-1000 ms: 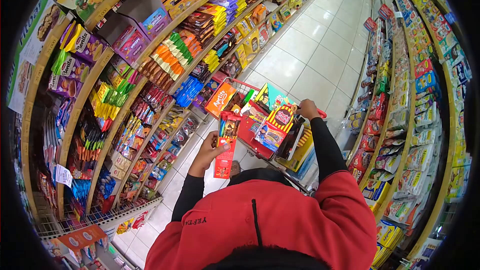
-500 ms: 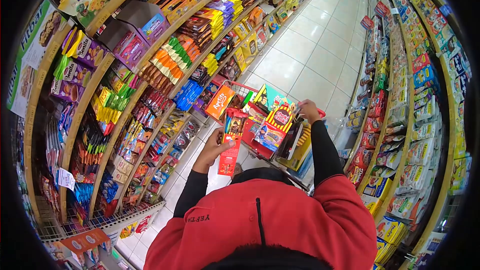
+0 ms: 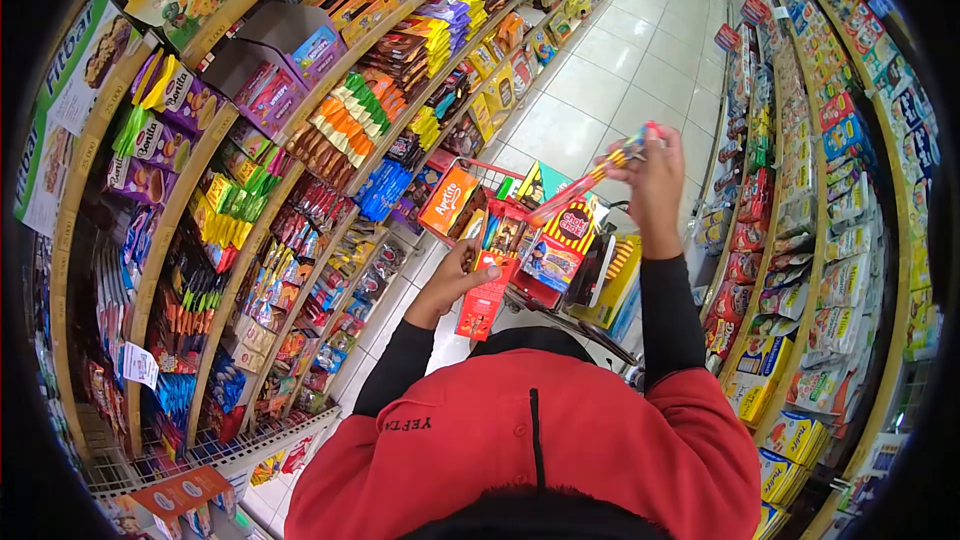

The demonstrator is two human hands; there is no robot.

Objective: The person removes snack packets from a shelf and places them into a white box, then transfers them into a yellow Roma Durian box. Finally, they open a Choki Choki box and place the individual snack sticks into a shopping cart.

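My left hand (image 3: 450, 283) is wrapped round a tall red box (image 3: 480, 315) whose top is open, with slim colourful packets (image 3: 503, 233) standing inside. Raised to the right, my right hand (image 3: 655, 188) pinches a thin red-and-yellow stick packet (image 3: 588, 183) that slants down toward the boxes. Beneath it sits a red-and-yellow striped Choki Choki box (image 3: 572, 228). An orange box (image 3: 450, 202) marked "Apetito" is just beyond my left hand. These boxes are at a shopping cart (image 3: 478, 169), mostly hidden under them.
Shelves of wrapped sweets and biscuits (image 3: 345, 120) curve along the left. More shelves with bagged and boxed goods (image 3: 840, 320) line the right. White floor tiles (image 3: 610, 60) run up the aisle between them. A yellow box (image 3: 622, 285) stands at the cart's right side.
My right hand has lifted from beside the striped box, up and to the right, and now shows a stick packet. My left hand has shifted slightly right with the red box.
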